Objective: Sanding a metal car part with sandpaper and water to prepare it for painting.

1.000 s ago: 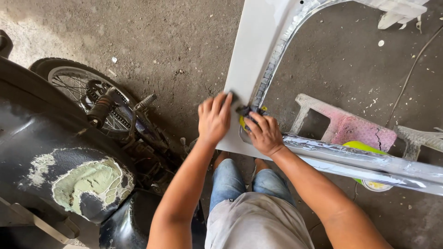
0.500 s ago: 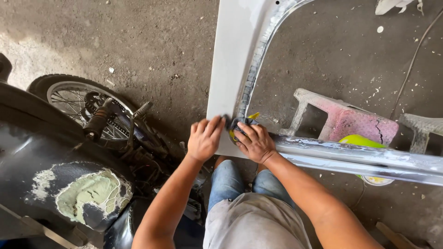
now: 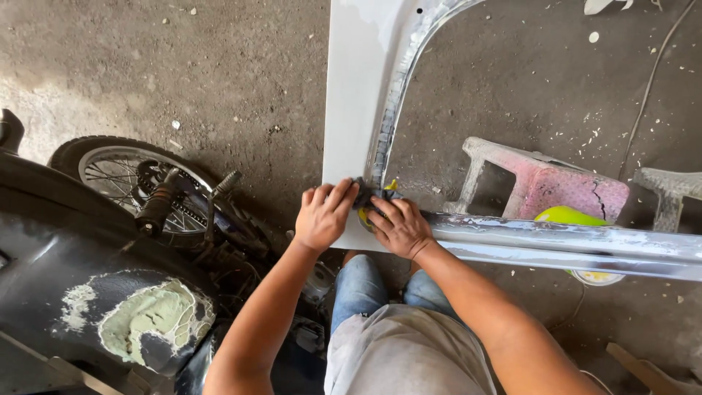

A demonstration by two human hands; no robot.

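Head view, looking straight down at a white car door panel (image 3: 355, 95) standing on a concrete floor (image 3: 219, 66). Both hands work at the panel's lower inner corner, where the bare-metal window frame (image 3: 391, 102) curves down to meet the horizontal sill (image 3: 570, 238).

Left hand (image 3: 322, 216): palm on the white skin, fingers (image 3: 338, 196) together, tips touching a dark grey pad (image 3: 369, 196), probably sanding paper. Not clearly clamped on it; more pressing than gripping.

Right hand (image 3: 398, 227): fingers curled together and pressed down on the same pad, right at the frame corner. A small yellow piece (image 3: 393, 185) pokes out just beside the pad; can't tell what it is.

Sill is scuffed, with patchy white residue. Behind it: a pink-and-white stained stool (image 3: 548, 186), plus a yellow-green round container (image 3: 578, 219) partly hidden by the sill.

Left side: motorcycle rear wheel (image 3: 124, 175) with chain and footpeg, and a black body panel (image 3: 88, 292) with a greenish filler patch (image 3: 150, 325).

Person squats, blue jeans (image 3: 362, 285) and grey shirt visible at bottom.
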